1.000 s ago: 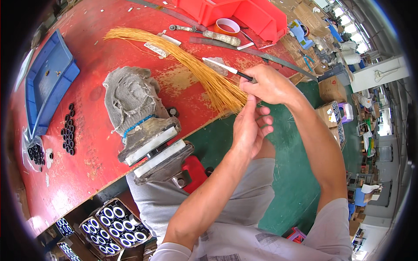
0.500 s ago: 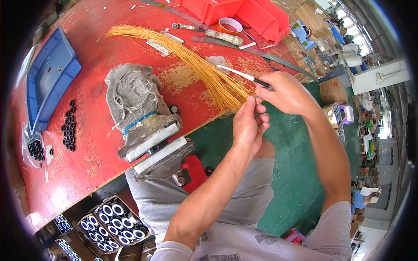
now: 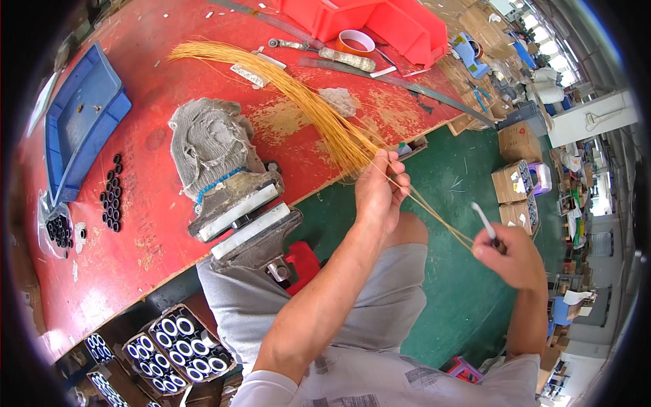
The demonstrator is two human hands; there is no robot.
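Note:
A long bundle of thin yellow strands (image 3: 298, 88) lies across the red table, its near end hanging at the table's edge. My left hand (image 3: 380, 193) is closed at that end, pinching a few strands between thumb and fingers. My right hand (image 3: 512, 254) is off to the lower right over the green floor, closed on a slim tool (image 3: 483, 220) with a pale narrow blade and dark handle. The blade points up and away from me. A few drawn-out strands (image 3: 434, 211) stretch from my left hand to my right fingers, which grip their ends.
A vise (image 3: 247, 230) with a grey cloth (image 3: 210, 142) over its back stands at the table edge. Blue tray (image 3: 81, 122) and black rings (image 3: 112, 197) lie left. A red bin (image 3: 407, 34), tape roll (image 3: 355, 43) and metal strip (image 3: 407, 83) are farther back. Boxed white-ended tubes (image 3: 183, 349) sit below.
My right hand has moved down and right, away from my left hand, with the tool. A few strands now span the gap. My left hand has shifted slightly left.

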